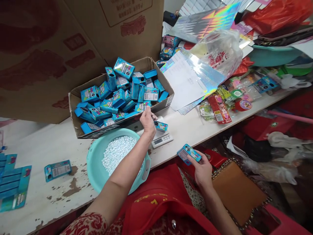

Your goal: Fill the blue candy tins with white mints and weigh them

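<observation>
My left hand (148, 123) is at the front right edge of an open carton (85, 134) heaped with small blue printed boxes (118, 97). Its fingers are bent together; whatever they hold, if anything, is hidden. Just right of it, another blue box (161, 126) lies by a small white scale (162, 140). In my right hand (203, 168) is a blue box (188, 154), pinched between thumb and fingers in front of the table edge. A turquoise basin (94, 163) of small white pieces (117, 153) sits beneath my left forearm.
A large brown cardboard box (80, 42) stands behind the carton. One blue box (58, 170) and flat blue cartons (14, 182) lie at the left. Shiny sheets (188, 78), a plastic bag (220, 52) and candy packets (220, 109) cover the right. A brown-topped stool (238, 191) stands below.
</observation>
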### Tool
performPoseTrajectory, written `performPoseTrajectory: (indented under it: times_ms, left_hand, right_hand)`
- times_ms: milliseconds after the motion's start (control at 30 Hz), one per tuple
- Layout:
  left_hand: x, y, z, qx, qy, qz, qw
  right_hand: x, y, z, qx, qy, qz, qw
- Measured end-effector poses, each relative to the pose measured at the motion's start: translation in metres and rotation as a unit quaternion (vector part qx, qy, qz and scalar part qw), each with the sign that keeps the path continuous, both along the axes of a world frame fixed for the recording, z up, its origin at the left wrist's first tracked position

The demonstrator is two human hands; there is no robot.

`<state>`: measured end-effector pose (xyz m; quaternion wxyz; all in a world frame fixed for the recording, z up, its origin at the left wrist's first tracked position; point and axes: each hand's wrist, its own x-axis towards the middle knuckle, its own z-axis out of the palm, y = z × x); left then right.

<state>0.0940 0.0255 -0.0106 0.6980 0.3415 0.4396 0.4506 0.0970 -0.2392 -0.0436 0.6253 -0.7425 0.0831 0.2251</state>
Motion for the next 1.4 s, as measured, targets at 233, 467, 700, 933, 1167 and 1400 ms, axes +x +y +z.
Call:
performPoseTrajectory:
  times_ms: [233,467,700,933,1167,1400]
  left_hand:
    - [-0.004,-0.001,0.0,0.014,-0.003,-0.013,1.0]
    - [-0.002,-0.001,-0.005,0.014,0.014,-0.007,1.0]
    - [-0.001,-0.004,-0.003,0.02,0.003,-0.008,1.0]
    - [-0.002,-0.003,-0.002,0.006,0.001,0.015,1.0]
    - [-0.008,-0.001,-0.002,-0.014,-0.027,0.015,0.999]
    - [-0.024,0.0,0.005,-0.052,-0.058,0.005,0.997]
  right_hand:
    - [-0.002,-0.001,-0.001,0.007,0.0,0.0,1.0]
    - [-0.006,0.005,0.008,0.02,0.016,-0.006,1.0]
    - [-0.006,0.005,0.006,0.013,0.003,0.005,1.0]
    - [-0.004,0.008,0.003,0.01,-0.007,0.012,1.0]
    - [-0.003,0.012,0.005,0.011,0.005,0.006,1.0]
    - [-0.003,0.012,0.004,-0.003,-0.003,0.021,1.0]
